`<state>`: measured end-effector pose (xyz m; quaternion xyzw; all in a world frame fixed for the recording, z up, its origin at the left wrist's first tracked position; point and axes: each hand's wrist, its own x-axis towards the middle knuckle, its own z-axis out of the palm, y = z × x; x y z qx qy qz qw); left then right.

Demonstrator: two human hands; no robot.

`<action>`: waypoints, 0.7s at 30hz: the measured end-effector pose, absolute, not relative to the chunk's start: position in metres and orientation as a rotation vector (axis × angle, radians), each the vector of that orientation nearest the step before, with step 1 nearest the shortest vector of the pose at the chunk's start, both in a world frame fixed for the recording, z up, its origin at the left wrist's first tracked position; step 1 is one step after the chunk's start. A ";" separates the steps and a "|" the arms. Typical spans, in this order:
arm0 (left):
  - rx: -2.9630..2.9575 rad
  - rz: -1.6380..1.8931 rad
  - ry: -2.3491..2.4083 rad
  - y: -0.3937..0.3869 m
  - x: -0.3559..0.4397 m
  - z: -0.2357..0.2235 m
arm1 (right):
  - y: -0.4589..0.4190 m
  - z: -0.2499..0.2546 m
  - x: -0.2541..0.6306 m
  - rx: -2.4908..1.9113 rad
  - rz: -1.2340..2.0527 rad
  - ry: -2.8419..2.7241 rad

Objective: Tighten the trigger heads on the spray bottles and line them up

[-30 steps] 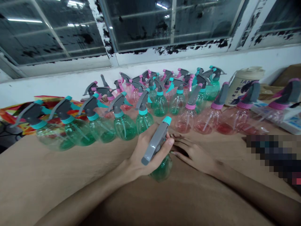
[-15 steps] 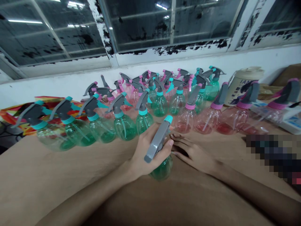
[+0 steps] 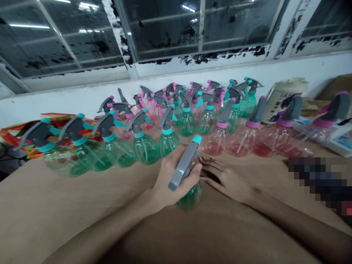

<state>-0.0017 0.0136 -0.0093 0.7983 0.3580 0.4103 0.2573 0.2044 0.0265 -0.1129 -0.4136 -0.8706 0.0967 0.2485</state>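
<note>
My left hand point(image 3: 167, 181) is wrapped round the neck of a green spray bottle point(image 3: 190, 200) with a grey trigger head and turquoise nozzle. This bottle stands on the table close in front of me. Beside it, my right hand point(image 3: 227, 180) lies low over the table with fingers stretched towards the bottle; it holds nothing, and whether its fingertips touch the bottle I cannot tell. Just beyond my left hand is another green spray bottle point(image 3: 168, 143). Past my right hand stands a pink spray bottle point(image 3: 216, 143) with a pink collar.
Several green bottles point(image 3: 121, 154) line the left, several pink ones point(image 3: 271, 141) the right. More bottles crowd behind them, near the wall. A beige container point(image 3: 286, 97) stands at the back right and a colourful plastic wrapper point(image 3: 55, 117) at the left. Wooden tabletop point(image 3: 55, 209) lies in front.
</note>
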 end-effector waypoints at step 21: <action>2.199 1.117 1.032 0.010 0.002 0.000 | 0.026 -0.115 0.205 -1.091 0.247 -2.328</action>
